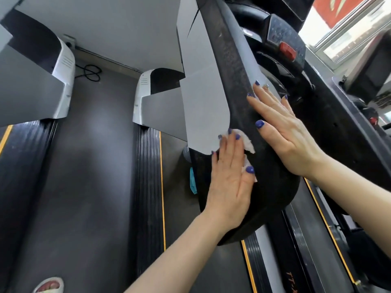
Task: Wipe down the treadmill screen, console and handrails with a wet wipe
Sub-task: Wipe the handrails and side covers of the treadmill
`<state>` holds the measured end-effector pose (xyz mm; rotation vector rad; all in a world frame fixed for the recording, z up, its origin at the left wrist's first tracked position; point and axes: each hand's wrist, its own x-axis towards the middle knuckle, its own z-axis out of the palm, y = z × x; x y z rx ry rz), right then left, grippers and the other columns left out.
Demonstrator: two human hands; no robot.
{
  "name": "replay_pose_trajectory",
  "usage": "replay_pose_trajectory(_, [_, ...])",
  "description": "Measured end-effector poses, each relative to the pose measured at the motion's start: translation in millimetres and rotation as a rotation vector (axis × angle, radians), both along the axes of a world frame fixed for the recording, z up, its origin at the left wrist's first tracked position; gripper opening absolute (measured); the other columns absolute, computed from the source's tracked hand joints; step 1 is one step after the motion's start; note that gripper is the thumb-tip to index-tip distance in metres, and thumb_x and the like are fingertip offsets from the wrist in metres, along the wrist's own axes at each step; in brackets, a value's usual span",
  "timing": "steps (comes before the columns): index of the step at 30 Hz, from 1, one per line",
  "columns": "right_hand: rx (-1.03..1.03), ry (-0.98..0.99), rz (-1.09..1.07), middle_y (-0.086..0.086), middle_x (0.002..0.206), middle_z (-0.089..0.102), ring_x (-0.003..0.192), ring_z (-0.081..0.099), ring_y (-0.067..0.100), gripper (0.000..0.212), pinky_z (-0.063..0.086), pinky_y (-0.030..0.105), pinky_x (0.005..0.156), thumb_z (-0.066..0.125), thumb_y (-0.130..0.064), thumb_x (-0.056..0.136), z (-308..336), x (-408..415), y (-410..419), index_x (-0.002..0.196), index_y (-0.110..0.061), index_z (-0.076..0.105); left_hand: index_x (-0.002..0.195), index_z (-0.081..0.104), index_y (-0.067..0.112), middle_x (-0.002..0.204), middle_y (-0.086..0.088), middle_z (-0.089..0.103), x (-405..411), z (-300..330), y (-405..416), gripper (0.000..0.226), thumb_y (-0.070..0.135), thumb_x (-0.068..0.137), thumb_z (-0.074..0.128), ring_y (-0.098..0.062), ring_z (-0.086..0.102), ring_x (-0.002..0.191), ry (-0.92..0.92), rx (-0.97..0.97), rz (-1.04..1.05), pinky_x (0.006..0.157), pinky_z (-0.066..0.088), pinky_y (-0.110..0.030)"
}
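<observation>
Most of the white crumpled wet wipe (pixel 247 142) lies hidden under the left hand (pixel 229 176); a round red-patterned object (pixel 48 285) is cut off bottom left.

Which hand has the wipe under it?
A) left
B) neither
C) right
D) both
A: the white wipe shows from under the flat fingers of the left hand on the black handrail; the right hand lies bare and flat on the handrail.
</observation>
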<state>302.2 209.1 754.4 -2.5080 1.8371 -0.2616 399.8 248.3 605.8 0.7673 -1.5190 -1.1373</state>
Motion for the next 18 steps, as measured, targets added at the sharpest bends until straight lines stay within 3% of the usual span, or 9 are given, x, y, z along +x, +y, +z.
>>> replay_pose_trajectory(3, [-0.009, -0.029, -0.016, -0.003, 0.165, 0.019, 0.154, 0.01, 0.009, 0.059, -0.001, 0.046, 0.126, 0.028, -0.041, 0.099, 0, 0, 0, 0.153, -0.019, 0.032, 0.158, -0.004, 0.021, 0.166, 0.008, -0.015, 1, 19, -2, 0.059, 0.037, 0.104, 0.015, -0.007, -0.016, 0.152, -0.059, -0.127, 0.016, 0.125, -0.008, -0.042])
replay_pose_trajectory(10, [-0.063, -0.089, -0.041, -0.001, 0.165, 0.022, 0.154, 0.014, 0.009, 0.059, -0.002, 0.041, 0.126, 0.026, -0.042, 0.102, -3, -3, 2, 0.155, -0.017, 0.032, 0.158, -0.007, 0.024, 0.167, 0.01, -0.011, 8, -14, 11, 0.057, 0.045, 0.106, 0.008, -0.013, -0.008, 0.154, -0.133, -0.16, 0.031, 0.123, -0.006, -0.041])
replay_pose_trajectory(14, [-0.08, -0.109, -0.045, 0.001, 0.165, 0.022, 0.153, 0.014, 0.008, 0.06, 0.003, 0.045, 0.125, 0.027, -0.04, 0.102, -2, -5, -2, 0.155, -0.012, 0.03, 0.157, -0.007, 0.025, 0.166, 0.01, -0.016, 10, 12, -35, 0.058, 0.038, 0.105, 0.013, -0.007, -0.015, 0.152, -0.178, -0.179, 0.021, 0.124, -0.01, -0.041])
replay_pose_trajectory(18, [-0.062, -0.116, -0.078, -0.001, 0.164, 0.024, 0.153, 0.015, 0.007, 0.062, 0.009, 0.047, 0.125, 0.028, -0.043, 0.101, -3, -7, -4, 0.156, -0.013, 0.03, 0.159, -0.001, 0.023, 0.167, 0.009, -0.009, 12, 36, -85, 0.06, 0.04, 0.102, 0.011, -0.001, -0.016, 0.15, -0.19, -0.178, 0.02, 0.124, -0.01, -0.042])
